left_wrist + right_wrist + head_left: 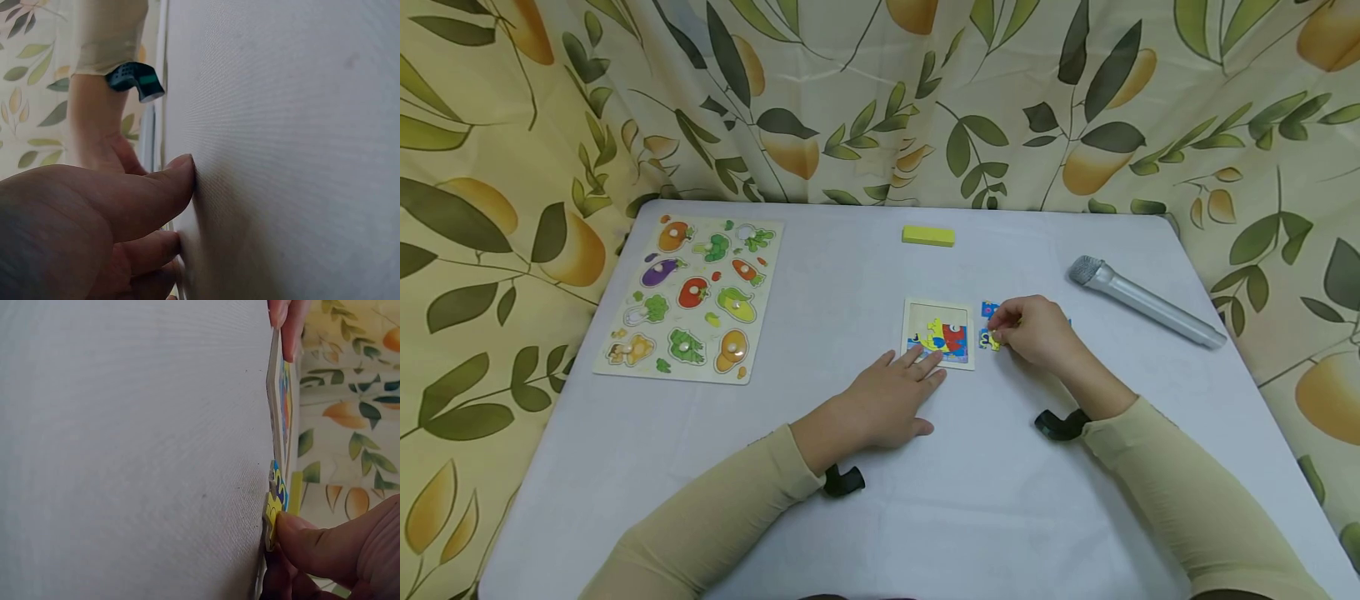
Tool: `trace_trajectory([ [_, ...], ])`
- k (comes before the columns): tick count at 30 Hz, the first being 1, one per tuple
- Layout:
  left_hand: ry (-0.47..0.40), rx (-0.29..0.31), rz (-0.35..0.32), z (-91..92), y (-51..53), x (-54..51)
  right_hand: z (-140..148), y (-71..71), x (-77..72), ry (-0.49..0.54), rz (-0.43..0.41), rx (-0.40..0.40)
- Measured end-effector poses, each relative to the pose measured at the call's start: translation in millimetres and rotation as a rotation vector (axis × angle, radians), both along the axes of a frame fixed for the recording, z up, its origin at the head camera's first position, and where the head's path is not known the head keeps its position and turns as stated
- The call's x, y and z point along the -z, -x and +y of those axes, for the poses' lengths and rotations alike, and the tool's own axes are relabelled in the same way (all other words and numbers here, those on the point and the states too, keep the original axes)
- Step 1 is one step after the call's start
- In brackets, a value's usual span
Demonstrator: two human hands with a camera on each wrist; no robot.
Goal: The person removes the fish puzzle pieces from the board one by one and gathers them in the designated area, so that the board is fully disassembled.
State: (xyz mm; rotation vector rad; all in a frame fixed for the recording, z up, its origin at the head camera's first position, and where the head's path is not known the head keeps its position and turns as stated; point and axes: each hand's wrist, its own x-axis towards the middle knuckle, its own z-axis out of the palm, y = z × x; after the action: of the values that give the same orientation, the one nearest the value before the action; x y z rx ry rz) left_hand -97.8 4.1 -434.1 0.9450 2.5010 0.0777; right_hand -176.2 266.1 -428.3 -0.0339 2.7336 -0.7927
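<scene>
A small square puzzle tray (pixel 907 317) lies near the table's middle, with yellow, red and blue pieces in its lower part. The left hand (pixel 891 400) rests flat with spread fingers, its fingertips on the tray's lower edge. Just right of the tray, the right hand (pixel 1037 333) is over several loose blue and yellow pieces (pixel 989 309). In the right wrist view its thumb and finger pinch a yellow piece (pixel 271 515), with a blue and yellow piece (pixel 279 478) right beside it. The left wrist view shows the left hand (pixel 125 212) with thumb against the cloth.
A vegetable puzzle board (pixel 715 275) lies at the left of the white-covered table. A yellow block (pixel 928 237) sits behind the tray. A silver microphone (pixel 1150 304) lies at the right. Patterned curtain (pixel 865 100) hangs along the far edge.
</scene>
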Motion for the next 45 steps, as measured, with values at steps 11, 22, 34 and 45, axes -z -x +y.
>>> trace_trajectory([
  [11, -0.001, -0.004, 0.002, 0.2, 0.5, 0.8, -2, 2.8, -1.9, -0.061, 0.131, -0.036],
  [22, -0.004, -0.004, 0.001, -1.5, 1.0, -1.5, -26, 7.5, -9.6, 0.009, 0.094, -0.11],
  [34, -0.008, 0.007, 0.004, -1.0, 2.2, 0.4, -56, 12.9, -2.2, 0.018, 0.07, -0.237],
  [45, 0.0, 0.017, 0.016, -0.1, 1.3, 0.6, -63, 12.9, 3.9, 0.005, 0.014, -0.248],
])
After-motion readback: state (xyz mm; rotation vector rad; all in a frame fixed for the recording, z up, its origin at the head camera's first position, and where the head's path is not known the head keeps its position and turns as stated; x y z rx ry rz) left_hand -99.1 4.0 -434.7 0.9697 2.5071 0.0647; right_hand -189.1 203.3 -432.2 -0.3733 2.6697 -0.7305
